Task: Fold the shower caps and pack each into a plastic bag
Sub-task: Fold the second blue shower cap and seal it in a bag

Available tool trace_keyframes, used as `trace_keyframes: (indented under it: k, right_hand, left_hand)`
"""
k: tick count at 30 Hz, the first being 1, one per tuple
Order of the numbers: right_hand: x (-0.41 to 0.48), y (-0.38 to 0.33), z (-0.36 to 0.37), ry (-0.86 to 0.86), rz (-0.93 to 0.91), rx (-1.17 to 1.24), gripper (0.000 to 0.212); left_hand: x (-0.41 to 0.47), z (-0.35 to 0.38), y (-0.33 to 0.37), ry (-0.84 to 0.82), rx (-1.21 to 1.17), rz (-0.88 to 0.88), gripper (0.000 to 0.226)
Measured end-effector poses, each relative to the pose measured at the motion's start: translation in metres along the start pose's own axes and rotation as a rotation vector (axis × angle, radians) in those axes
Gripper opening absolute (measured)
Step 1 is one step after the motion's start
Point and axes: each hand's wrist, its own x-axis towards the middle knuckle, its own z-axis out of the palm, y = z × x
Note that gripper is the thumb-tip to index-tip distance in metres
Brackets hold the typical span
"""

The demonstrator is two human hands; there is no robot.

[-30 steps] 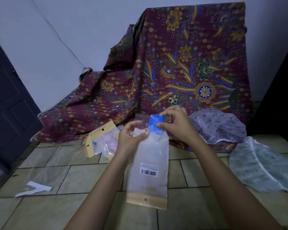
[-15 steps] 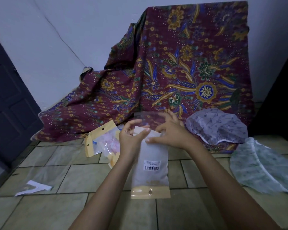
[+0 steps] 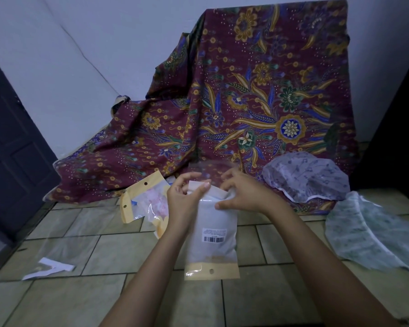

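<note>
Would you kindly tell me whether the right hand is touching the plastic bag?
Touching: in the head view the right hand presses its thumb against the plastic bag.

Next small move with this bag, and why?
Probably fold the clear flap down over the mouth and press it shut: the left hand and right hand grip the plastic bag at its top, and the flap stands open above them.

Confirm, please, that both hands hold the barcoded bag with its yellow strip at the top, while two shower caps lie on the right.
No: the head view shows the yellow strip at the bottom of the bag. The left hand and right hand do hold it, and two shower caps lie on the right.
</note>
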Motion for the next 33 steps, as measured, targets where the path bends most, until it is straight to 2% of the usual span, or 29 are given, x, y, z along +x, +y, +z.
trace_keyframes:
  k: [4,7,9,12,14,17,19,22,26,28,31,33]
  right_hand:
    - [-0.001,0.003,0.005,0.095,-0.051,0.176,0.028]
    - [-0.002,0.009,0.009,0.208,-0.097,0.342,0.059]
    - [-0.004,0.012,0.012,0.238,-0.109,0.535,0.083]
    - [-0.001,0.021,0.02,0.255,-0.086,0.86,0.101]
    - [0.0,0.026,0.025,0.272,-0.022,0.993,0.087]
    - [0.003,0.031,0.029,0.288,0.036,1.059,0.032]
    - [0.003,0.034,0.032,0.295,0.043,1.133,0.016]
    - [0.005,0.037,0.035,0.332,0.049,1.211,0.018]
    - [0.004,0.036,0.037,0.386,0.052,1.209,0.045]
    - [0.004,0.034,0.039,0.43,0.078,1.179,0.051]
    - [0.003,0.033,0.04,0.472,0.104,1.132,0.048]
    - [0.002,0.031,0.04,0.466,0.088,1.105,0.044]
  left_hand:
    - [0.004,-0.004,-0.001,-0.053,-0.06,-0.046,0.029]
    - [0.008,-0.014,-0.002,-0.173,-0.09,-0.138,0.034]
    - [0.008,-0.019,0.0,-0.256,-0.029,-0.166,0.034]
    - [0.007,-0.024,0.005,-0.313,0.026,-0.153,0.031]
    - [0.008,-0.025,0.007,-0.313,0.028,-0.131,0.029]
    - [0.008,-0.026,0.007,-0.309,0.019,-0.119,0.019]
    - [0.008,-0.027,0.004,-0.3,-0.034,-0.138,0.01]
    - [0.009,-0.029,0.003,-0.29,-0.061,-0.153,0.01]
    - [0.01,-0.034,-0.003,-0.335,-0.068,-0.171,0.024]
    - [0.011,-0.038,-0.011,-0.357,-0.08,-0.19,0.035]
    - [0.01,-0.044,-0.017,-0.424,-0.144,-0.279,0.016]
    - [0.01,-0.047,-0.017,-0.461,-0.275,-0.379,0.019]
